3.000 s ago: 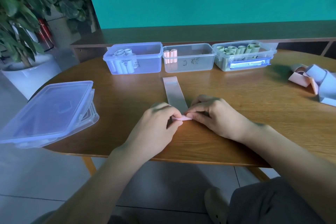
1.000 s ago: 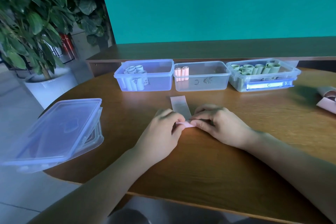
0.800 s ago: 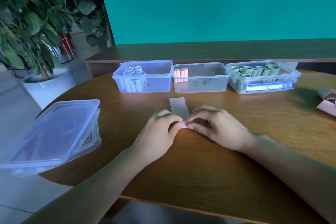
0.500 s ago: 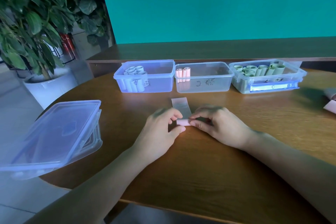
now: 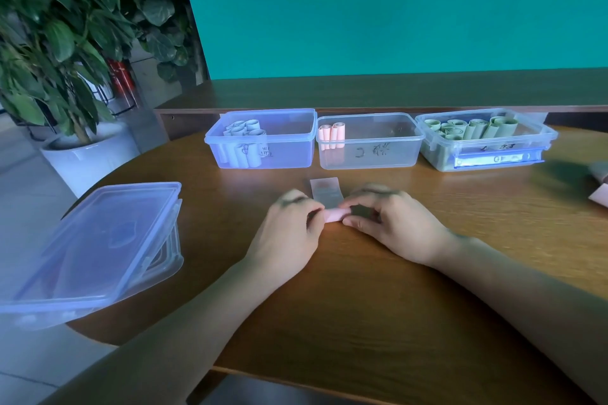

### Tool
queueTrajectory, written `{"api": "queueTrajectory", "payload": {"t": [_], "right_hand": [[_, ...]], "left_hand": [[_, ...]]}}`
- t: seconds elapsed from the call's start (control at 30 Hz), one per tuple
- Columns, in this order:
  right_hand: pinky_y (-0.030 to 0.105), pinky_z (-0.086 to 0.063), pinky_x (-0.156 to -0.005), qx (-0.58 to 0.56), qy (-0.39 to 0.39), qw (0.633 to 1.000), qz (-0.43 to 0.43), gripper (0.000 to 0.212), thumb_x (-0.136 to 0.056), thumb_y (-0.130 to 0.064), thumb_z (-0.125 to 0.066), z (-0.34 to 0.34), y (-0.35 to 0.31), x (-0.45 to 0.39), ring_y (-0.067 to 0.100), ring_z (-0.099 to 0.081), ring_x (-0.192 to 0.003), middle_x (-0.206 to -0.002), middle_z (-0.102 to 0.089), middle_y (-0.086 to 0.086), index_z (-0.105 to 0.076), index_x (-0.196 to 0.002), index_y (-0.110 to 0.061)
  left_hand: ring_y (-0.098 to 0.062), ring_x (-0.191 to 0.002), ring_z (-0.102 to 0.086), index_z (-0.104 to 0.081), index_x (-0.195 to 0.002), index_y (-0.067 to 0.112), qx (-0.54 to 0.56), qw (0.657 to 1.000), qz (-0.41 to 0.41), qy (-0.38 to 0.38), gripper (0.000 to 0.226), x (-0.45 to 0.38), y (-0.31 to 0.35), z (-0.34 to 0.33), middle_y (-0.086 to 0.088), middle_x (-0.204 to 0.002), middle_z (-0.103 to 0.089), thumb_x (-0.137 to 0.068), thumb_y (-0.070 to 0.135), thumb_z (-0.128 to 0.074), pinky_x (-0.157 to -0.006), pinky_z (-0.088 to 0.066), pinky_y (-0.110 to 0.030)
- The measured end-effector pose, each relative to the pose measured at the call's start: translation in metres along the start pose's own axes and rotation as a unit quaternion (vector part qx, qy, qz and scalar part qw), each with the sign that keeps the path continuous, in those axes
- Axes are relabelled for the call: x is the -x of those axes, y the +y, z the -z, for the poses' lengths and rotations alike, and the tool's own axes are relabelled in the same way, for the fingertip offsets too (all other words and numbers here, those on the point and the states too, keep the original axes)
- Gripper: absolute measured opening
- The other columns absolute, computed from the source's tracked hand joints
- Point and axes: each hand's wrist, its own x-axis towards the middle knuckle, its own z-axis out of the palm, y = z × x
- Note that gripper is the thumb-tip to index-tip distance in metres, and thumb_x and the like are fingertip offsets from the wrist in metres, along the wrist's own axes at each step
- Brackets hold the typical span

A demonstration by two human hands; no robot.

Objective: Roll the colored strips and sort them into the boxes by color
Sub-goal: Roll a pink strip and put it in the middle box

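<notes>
A pink strip (image 5: 325, 191) lies flat on the wooden table (image 5: 394, 289), its near end wound into a small roll (image 5: 335, 215). My left hand (image 5: 289, 230) pinches the roll's left end and my right hand (image 5: 391, 223) pinches its right end. Behind stand three open boxes: a blue box (image 5: 289, 154) with several pale blue rolls, a clear box (image 5: 388, 154) with two pink rolls (image 5: 332, 135), and a box (image 5: 533, 138) with several green rolls.
A stack of plastic lids (image 5: 95, 250) overhangs the table's left edge. Loose strips (image 5: 600, 187) show at the right edge of the view. A potted plant (image 5: 59, 43) stands on the floor to the left, and a wooden ledge runs behind the boxes.
The flat part of the pink strip has grown shorter as the roll thickened between my fingers. The view has tilted up and shifted slightly.
</notes>
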Motion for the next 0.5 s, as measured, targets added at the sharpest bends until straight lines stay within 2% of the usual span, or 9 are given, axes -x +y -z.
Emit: {"api": "queueTrajectory", "payload": {"t": [0.1, 0.23, 0.33, 0.43, 0.5], "right_hand": [[0.028, -0.052, -0.088, 0.004, 0.001, 1.0, -0.003, 0.025, -0.101, -0.038, -0.059, -0.001, 0.002, -0.006, 0.002, -0.059, -0.105, -0.12, -0.062, -0.019, -0.069, -0.123, -0.032], [0.036, -0.054, -0.092, 0.006, -0.006, 1.0, 0.0, 0.026, -0.103, -0.042, -0.055, -0.002, 0.006, -0.012, 0.004, -0.061, -0.109, -0.121, -0.063, -0.02, -0.069, -0.124, -0.035], [0.033, -0.054, -0.09, -0.007, 0.01, 1.0, -0.01, 0.026, -0.102, -0.041, -0.057, -0.003, 0.008, -0.015, 0.003, -0.062, -0.107, -0.123, -0.064, -0.02, -0.069, -0.123, -0.034], [0.024, -0.051, -0.087, -0.04, 0.027, 0.999, -0.013, 0.024, -0.098, -0.036, -0.064, -0.004, 0.01, -0.017, 0.001, -0.062, -0.103, -0.119, -0.066, -0.019, -0.071, -0.121, -0.033], [0.025, -0.051, -0.086, -0.033, 0.017, 0.999, -0.019, 0.024, -0.098, -0.037, -0.065, -0.004, 0.012, -0.019, 0.001, -0.062, -0.103, -0.12, -0.066, -0.02, -0.071, -0.121, -0.034]], "left_hand": [[-0.008, -0.101, -0.056, -0.071, -0.116, 0.022, 0.018, 0.999, -0.028, 0.014, 0.021, -0.001, 0.002, 0.001, 0.007, -0.114, -0.06, -0.1, 0.027, -0.058, -0.088, -0.049, -0.022], [-0.003, -0.099, -0.053, -0.069, -0.113, 0.028, 0.008, 0.999, -0.043, -0.005, 0.018, -0.004, 0.001, -0.001, 0.012, -0.113, -0.06, -0.1, 0.032, -0.058, -0.081, -0.039, -0.008], [-0.004, -0.1, -0.053, -0.069, -0.113, 0.029, 0.009, 0.999, -0.035, -0.002, 0.018, -0.009, -0.003, -0.003, 0.013, -0.112, -0.061, -0.1, 0.033, -0.057, -0.081, -0.042, -0.014], [-0.009, -0.103, -0.055, -0.069, -0.115, 0.027, 0.012, 0.999, -0.031, 0.0, 0.021, -0.016, -0.006, -0.005, 0.009, -0.112, -0.063, -0.101, 0.031, -0.055, -0.086, -0.049, -0.023], [-0.009, -0.104, -0.055, -0.07, -0.117, 0.028, 0.004, 1.0, -0.027, 0.001, 0.024, -0.02, -0.008, -0.007, 0.008, -0.113, -0.064, -0.103, 0.032, -0.05, -0.085, -0.05, -0.026]]}}
